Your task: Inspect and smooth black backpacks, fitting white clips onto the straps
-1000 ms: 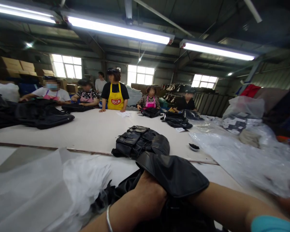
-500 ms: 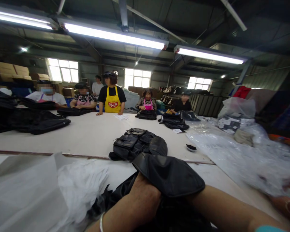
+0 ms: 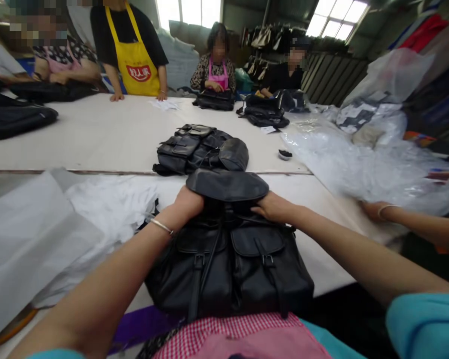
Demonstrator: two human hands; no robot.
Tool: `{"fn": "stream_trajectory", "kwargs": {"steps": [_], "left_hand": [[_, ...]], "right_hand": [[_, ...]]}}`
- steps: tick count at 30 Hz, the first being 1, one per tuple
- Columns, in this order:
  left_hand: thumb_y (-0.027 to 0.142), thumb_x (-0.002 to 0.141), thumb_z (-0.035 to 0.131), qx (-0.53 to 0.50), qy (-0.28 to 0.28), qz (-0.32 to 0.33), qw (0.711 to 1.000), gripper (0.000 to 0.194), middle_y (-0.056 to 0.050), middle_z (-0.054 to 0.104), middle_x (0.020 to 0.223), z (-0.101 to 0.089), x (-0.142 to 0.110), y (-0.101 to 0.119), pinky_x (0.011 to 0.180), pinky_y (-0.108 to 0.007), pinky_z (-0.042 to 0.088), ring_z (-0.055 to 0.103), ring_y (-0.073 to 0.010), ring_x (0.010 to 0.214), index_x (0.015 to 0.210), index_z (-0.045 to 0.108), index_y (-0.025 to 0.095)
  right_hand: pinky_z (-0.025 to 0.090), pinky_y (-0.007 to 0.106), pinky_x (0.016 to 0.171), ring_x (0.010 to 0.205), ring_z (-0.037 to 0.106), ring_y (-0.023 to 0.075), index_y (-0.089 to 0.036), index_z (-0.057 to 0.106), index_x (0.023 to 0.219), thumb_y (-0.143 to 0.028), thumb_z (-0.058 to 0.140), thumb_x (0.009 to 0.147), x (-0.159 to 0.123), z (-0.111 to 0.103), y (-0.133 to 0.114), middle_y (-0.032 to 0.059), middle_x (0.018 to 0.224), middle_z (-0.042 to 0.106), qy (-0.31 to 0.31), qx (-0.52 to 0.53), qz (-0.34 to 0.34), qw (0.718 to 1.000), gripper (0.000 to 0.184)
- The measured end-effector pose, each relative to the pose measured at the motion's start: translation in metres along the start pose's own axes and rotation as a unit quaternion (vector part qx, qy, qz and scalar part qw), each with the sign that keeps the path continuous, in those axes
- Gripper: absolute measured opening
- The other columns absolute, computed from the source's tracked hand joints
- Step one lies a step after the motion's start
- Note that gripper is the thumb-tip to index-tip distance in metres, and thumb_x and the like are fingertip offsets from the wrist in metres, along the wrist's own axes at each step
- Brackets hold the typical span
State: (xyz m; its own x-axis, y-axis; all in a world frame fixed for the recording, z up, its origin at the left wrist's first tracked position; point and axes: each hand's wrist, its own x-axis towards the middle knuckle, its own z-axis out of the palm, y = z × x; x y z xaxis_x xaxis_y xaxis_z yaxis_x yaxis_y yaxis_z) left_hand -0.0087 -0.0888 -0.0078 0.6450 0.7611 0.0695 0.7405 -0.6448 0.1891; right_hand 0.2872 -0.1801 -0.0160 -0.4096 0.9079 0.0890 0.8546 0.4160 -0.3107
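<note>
A black leather-look backpack (image 3: 230, 269) lies in front of me against my pink apron, its two buckled front pockets facing up. Its rounded top flap (image 3: 228, 185) is at the far end, over the drawstring mouth. My left hand (image 3: 189, 203), below a silver bangle, grips the bag's top at the left, its fingers hidden under the flap. On the other side my right hand (image 3: 276, 207) holds the top edge, thumb showing and other fingers mostly covered. Just beyond the flap rests a second black backpack (image 3: 202, 149).
White sheets (image 3: 108, 209) are heaped at left. Clear plastic bags (image 3: 374, 164) spread over the right side, where a co-worker's hand (image 3: 376, 210) reaches in. A small bowl (image 3: 285, 155) holds dark bits. Several people work across the table (image 3: 108, 144) with black bags.
The view has tipped down and the near backpack now shows its front pockets. My hands have moved apart to either side of the flap, and my right hand has come into sight.
</note>
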Motion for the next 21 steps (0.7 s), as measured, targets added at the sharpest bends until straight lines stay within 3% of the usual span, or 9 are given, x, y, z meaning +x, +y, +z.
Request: {"fn": "stream_trajectory", "kwargs": {"steps": [1, 3, 7, 8, 9, 11, 13, 17, 21], "left_hand": [[0.023, 0.090, 0.051, 0.011, -0.016, 0.002, 1.000, 0.032, -0.018, 0.064, 0.122, -0.002, -0.008, -0.003, 0.109, -0.047, 0.037, 0.051, -0.0317, 0.125, 0.116, 0.064, 0.011], [0.030, 0.090, 0.055, 0.000, -0.030, 0.034, 0.999, 0.034, -0.019, 0.063, 0.124, -0.015, -0.035, -0.004, 0.108, -0.049, 0.039, 0.051, -0.0331, 0.125, 0.117, 0.065, 0.012], [0.038, 0.095, 0.049, -0.110, -0.062, 0.096, 0.987, 0.045, -0.009, 0.054, 0.143, -0.058, -0.121, 0.011, 0.114, -0.044, 0.037, 0.041, -0.0263, 0.139, 0.137, 0.053, 0.022], [0.041, 0.094, 0.052, -0.129, -0.095, 0.109, 0.981, 0.048, -0.007, 0.052, 0.146, -0.064, -0.144, 0.017, 0.114, -0.043, 0.037, 0.040, -0.0260, 0.140, 0.140, 0.052, 0.026], [0.044, 0.092, 0.057, -0.138, -0.123, 0.114, 0.976, 0.052, -0.005, 0.049, 0.149, -0.067, -0.165, 0.023, 0.114, -0.043, 0.037, 0.040, -0.0258, 0.140, 0.141, 0.050, 0.030], [0.042, 0.085, 0.068, -0.127, -0.148, 0.108, 0.975, 0.063, -0.003, 0.044, 0.153, -0.057, -0.201, 0.034, 0.115, -0.047, 0.036, 0.039, -0.0272, 0.141, 0.144, 0.046, 0.035], [0.027, 0.081, 0.071, -0.091, -0.123, 0.098, 0.983, 0.066, -0.005, 0.045, 0.152, -0.032, -0.226, 0.041, 0.115, -0.053, 0.035, 0.037, -0.0296, 0.142, 0.142, 0.048, 0.033], [0.008, 0.077, 0.066, -0.037, -0.021, 0.118, 0.992, 0.059, -0.010, 0.052, 0.146, 0.020, -0.246, 0.048, 0.114, -0.058, 0.035, 0.037, -0.0327, 0.141, 0.134, 0.056, 0.021], [0.007, 0.078, 0.065, -0.009, 0.072, 0.132, 0.989, 0.053, -0.013, 0.057, 0.140, 0.034, -0.253, 0.052, 0.112, -0.055, 0.041, 0.046, -0.0319, 0.136, 0.130, 0.057, 0.016]], "right_hand": [[0.041, 0.042, 0.111, 0.129, 0.053, 0.0275, -0.012, 0.064, 0.125, -0.036, 0.053, 0.094, -0.010, 0.001, 0.001, 0.0153, 0.134, 0.060, -0.015, 0.011, -0.009, 1.000, 0.041], [0.036, 0.046, 0.115, 0.136, 0.046, 0.0285, -0.013, 0.059, 0.134, -0.037, 0.047, 0.097, -0.035, -0.005, -0.006, 0.0167, 0.144, 0.051, 0.022, 0.043, 0.016, 0.999, 0.046], [0.032, 0.046, 0.119, 0.143, 0.037, 0.0260, -0.027, 0.043, 0.148, -0.044, 0.040, 0.100, -0.090, -0.030, -0.053, 0.0076, 0.157, 0.037, 0.112, 0.151, 0.050, 0.981, 0.051], [0.032, 0.046, 0.118, 0.144, 0.036, 0.0259, -0.029, 0.038, 0.151, -0.047, 0.039, 0.100, -0.103, -0.033, -0.069, 0.0063, 0.158, 0.036, 0.093, 0.173, 0.023, 0.980, 0.054], [0.033, 0.046, 0.118, 0.144, 0.036, 0.0271, -0.031, 0.036, 0.152, -0.052, 0.043, 0.097, -0.114, -0.033, -0.083, 0.0063, 0.157, 0.037, 0.033, 0.181, -0.018, 0.983, 0.059], [0.030, 0.049, 0.119, 0.143, 0.036, 0.0296, -0.034, 0.037, 0.151, -0.058, 0.054, 0.091, -0.133, -0.022, -0.106, 0.0069, 0.153, 0.043, -0.090, 0.150, -0.066, 0.982, 0.067], [0.027, 0.055, 0.119, 0.143, 0.036, 0.0313, -0.031, 0.039, 0.150, -0.059, 0.058, 0.088, -0.145, 0.003, -0.119, 0.0096, 0.150, 0.047, -0.128, 0.105, -0.081, 0.983, 0.071], [0.023, 0.058, 0.117, 0.143, 0.036, 0.0334, -0.022, 0.055, 0.138, -0.059, 0.060, 0.088, -0.153, 0.048, -0.124, 0.0139, 0.146, 0.051, -0.073, 0.043, -0.105, 0.991, 0.062], [0.025, 0.055, 0.117, 0.140, 0.040, 0.0325, -0.021, 0.062, 0.128, -0.056, 0.063, 0.087, -0.155, 0.050, -0.123, 0.0144, 0.141, 0.056, -0.026, 0.030, -0.117, 0.992, 0.055]]}}
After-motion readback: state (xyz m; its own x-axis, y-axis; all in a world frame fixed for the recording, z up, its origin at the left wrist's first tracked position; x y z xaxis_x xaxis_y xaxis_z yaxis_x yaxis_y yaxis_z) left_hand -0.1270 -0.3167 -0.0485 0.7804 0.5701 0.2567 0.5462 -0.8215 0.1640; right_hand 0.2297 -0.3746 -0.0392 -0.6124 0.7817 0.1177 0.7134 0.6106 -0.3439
